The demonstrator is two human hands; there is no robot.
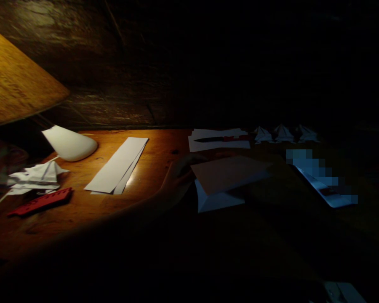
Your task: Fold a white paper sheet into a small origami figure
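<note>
A folded sheet of paper (229, 172) is in the middle of the view, its upper layer angled over a bluish lower flap. At its left edge is my left hand (182, 170), the fingers curled around the far side and closed on the paper. Deep shadow covers the paper's right side, where my right hand cannot be made out. Left of my left hand, two long white paper strips (118, 166) lie overlapped on the wooden table (91, 210).
A knife (221, 138) lies on stacked papers (219, 146) at the back. Beside them stand three folded paper figures (284, 134). A lit phone (325, 185) is at right. Left are a lamp (71, 143), crumpled paper (38, 176) and a red perforated object (42, 203).
</note>
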